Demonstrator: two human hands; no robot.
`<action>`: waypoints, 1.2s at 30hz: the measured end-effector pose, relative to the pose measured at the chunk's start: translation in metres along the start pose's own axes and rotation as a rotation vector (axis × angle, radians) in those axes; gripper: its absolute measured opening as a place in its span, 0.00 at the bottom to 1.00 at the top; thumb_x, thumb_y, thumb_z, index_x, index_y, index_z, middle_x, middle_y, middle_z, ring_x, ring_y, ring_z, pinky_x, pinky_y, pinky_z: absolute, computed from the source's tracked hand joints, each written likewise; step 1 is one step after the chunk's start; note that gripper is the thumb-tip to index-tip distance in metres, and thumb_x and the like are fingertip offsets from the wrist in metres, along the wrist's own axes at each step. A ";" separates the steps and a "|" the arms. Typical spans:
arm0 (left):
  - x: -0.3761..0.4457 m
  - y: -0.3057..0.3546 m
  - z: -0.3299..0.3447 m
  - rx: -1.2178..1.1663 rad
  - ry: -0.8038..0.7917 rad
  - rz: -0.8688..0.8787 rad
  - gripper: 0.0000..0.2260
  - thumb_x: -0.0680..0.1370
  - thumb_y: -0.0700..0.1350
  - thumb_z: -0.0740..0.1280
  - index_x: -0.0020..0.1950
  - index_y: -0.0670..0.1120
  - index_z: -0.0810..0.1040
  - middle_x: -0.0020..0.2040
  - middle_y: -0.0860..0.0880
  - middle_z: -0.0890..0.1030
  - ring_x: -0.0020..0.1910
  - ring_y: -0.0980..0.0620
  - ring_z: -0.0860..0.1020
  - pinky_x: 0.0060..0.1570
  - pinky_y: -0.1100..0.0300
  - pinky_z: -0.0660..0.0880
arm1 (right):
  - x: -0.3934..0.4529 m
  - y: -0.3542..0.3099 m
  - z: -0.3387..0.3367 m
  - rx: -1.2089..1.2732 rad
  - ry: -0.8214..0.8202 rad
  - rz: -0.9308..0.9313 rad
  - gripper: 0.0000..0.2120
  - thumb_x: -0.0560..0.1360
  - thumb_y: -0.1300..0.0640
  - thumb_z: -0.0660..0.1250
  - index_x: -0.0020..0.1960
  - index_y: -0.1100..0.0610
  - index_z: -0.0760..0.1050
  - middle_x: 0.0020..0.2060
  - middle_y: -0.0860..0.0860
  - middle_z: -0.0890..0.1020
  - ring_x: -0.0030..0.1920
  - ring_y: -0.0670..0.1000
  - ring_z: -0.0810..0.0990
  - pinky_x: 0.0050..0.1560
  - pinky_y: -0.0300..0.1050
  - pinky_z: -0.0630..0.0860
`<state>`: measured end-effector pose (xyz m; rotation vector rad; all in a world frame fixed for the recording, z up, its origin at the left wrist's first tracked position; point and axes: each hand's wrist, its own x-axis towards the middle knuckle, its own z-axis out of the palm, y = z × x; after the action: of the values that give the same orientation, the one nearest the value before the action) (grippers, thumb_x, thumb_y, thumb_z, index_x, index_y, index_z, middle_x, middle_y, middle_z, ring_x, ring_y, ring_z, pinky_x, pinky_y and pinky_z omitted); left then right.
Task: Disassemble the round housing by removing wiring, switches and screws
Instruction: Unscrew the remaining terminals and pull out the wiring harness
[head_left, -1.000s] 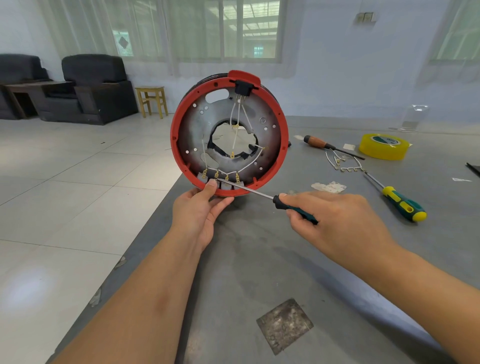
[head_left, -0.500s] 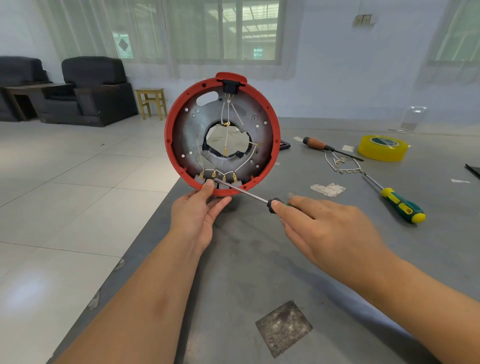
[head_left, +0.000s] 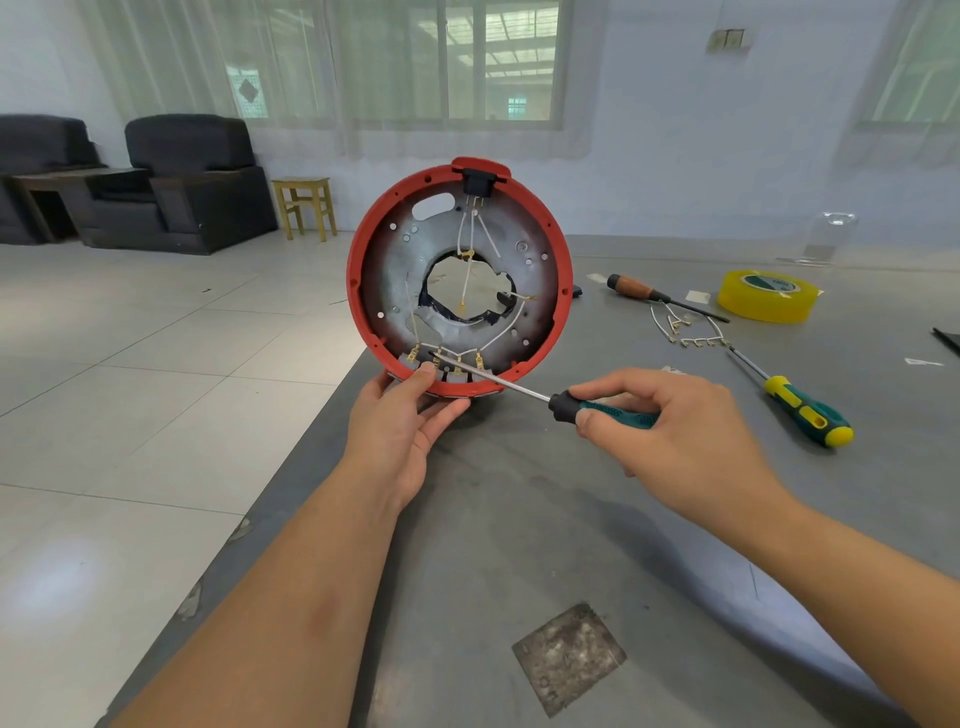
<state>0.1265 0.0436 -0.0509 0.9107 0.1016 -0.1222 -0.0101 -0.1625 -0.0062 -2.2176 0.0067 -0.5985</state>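
The round housing (head_left: 556, 249), red-rimmed with a grey metal plate inside, stands on edge at the table's near-left corner. White wires (head_left: 470, 236) run from a black switch (head_left: 477, 184) at the top to brass terminals (head_left: 457, 364) along the bottom. My left hand (head_left: 402, 415) grips the housing's bottom rim, thumb on the inner edge. My right hand (head_left: 670, 431) holds a dark green-handled screwdriver (head_left: 608, 408); its thin shaft reaches left, tip at the bottom terminals beside my thumb.
On the grey table (head_left: 519, 519): a wooden-handled screwdriver (head_left: 644, 291), a loose bundle of removed wires (head_left: 685, 330), a yellow tape roll (head_left: 766, 296), and a green-yellow screwdriver (head_left: 800, 410) to the right. The table's left edge drops to a tiled floor with sofas and a stool.
My right hand slid back along the screwdriver and now grips its handle more fully. The housing stays held upright in my left hand, with the tip still at the bottom terminals.
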 end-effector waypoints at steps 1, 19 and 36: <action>0.000 0.000 0.000 0.004 -0.007 0.002 0.19 0.83 0.37 0.69 0.73 0.41 0.72 0.57 0.38 0.86 0.52 0.41 0.88 0.44 0.52 0.86 | 0.000 0.000 0.000 0.001 -0.003 0.003 0.08 0.73 0.52 0.74 0.47 0.38 0.85 0.35 0.40 0.84 0.31 0.42 0.79 0.33 0.32 0.73; -0.004 0.005 0.004 0.091 -0.005 -0.060 0.18 0.86 0.52 0.66 0.69 0.40 0.74 0.54 0.36 0.87 0.51 0.39 0.88 0.44 0.50 0.86 | 0.005 0.005 -0.003 0.072 -0.073 0.048 0.08 0.73 0.56 0.74 0.44 0.42 0.85 0.34 0.48 0.85 0.25 0.45 0.74 0.32 0.42 0.75; -0.002 0.023 0.005 0.488 0.079 -0.133 0.07 0.84 0.40 0.60 0.54 0.41 0.77 0.40 0.41 0.88 0.34 0.46 0.87 0.30 0.60 0.82 | 0.010 0.018 -0.006 0.140 -0.150 0.063 0.08 0.73 0.57 0.74 0.45 0.44 0.86 0.36 0.52 0.85 0.26 0.49 0.75 0.30 0.46 0.79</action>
<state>0.1279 0.0541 -0.0299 1.3964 0.2119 -0.2409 0.0000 -0.1806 -0.0122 -2.1130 -0.0415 -0.3851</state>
